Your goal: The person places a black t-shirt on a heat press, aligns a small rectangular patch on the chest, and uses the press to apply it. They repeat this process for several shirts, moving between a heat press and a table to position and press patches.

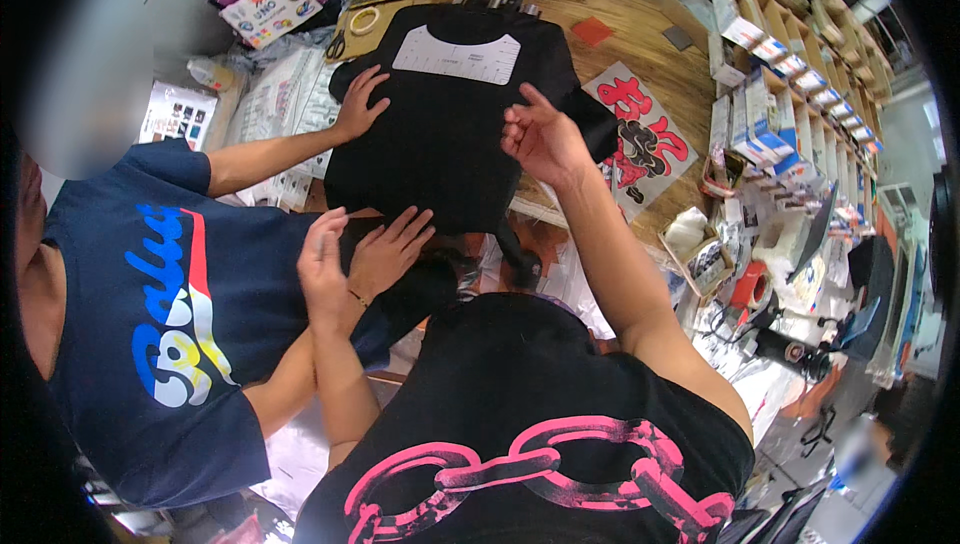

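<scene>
A black T-shirt (425,149) lies spread over the work surface, with a white collar ruler template (455,57) at its neckline. My right hand (543,136) hovers by the shirt's right side, forefinger stretched out and the other fingers partly curled, holding nothing visible. On the left, my left hand (323,256) is raised near the shirt's lower left corner, slightly blurred, its fingers extended and nothing seen in them. A co-worker in a navy T-shirt rests one hand (363,104) flat on the shirt's left side and the other hand (395,247) at its lower edge.
A sheet with a pink and black graphic (640,139) lies right of the shirt on the wooden table (625,29). Scissors (336,46) and a tape roll (365,21) sit at the back left. Box-filled shelves (775,94) stand along the right.
</scene>
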### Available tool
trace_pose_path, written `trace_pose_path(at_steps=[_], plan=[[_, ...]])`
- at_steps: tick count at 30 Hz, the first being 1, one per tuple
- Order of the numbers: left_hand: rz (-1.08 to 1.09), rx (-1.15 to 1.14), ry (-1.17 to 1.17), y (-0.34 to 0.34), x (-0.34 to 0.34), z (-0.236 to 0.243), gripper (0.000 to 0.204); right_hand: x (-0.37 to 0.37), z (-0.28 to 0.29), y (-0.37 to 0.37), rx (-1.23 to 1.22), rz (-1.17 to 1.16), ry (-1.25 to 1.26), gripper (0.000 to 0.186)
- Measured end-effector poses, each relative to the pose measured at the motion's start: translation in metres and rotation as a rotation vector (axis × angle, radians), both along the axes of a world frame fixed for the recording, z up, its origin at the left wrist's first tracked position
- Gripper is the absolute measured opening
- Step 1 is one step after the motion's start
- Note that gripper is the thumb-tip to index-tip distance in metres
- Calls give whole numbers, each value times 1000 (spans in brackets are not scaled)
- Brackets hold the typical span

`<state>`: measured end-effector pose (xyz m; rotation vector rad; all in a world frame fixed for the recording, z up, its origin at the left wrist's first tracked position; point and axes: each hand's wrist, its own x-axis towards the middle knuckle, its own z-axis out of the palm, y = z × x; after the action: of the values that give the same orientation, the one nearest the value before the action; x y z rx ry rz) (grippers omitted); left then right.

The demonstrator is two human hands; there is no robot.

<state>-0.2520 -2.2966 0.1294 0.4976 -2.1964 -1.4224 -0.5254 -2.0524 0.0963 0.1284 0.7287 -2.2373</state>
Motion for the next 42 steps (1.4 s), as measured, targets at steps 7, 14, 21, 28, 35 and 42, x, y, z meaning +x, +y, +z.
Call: trace_pose_path(at_steps=[7, 14, 21, 28, 35, 42], plan=[[106, 602, 4, -45, 56, -42, 40, -45, 4, -35, -9, 100, 17, 72], [271, 738, -159, -50, 120, -96, 33, -24, -60, -4, 586, 69, 414, 25], [377, 415, -163, -110, -16, -98, 20, -11, -180, 35, 753, 55, -69, 47], [80, 461, -491, -273, -198, -191, 33, -37, -163, -26, 179, -51, -373, 82], [-209, 1182, -894, -304, -266, -315, 40, -36, -199, -8, 129, -663, -143, 75], [-77, 1505, -192, -299, -296, -302, 45, -61, -200, 51, 109, -1084, 157, 49]])
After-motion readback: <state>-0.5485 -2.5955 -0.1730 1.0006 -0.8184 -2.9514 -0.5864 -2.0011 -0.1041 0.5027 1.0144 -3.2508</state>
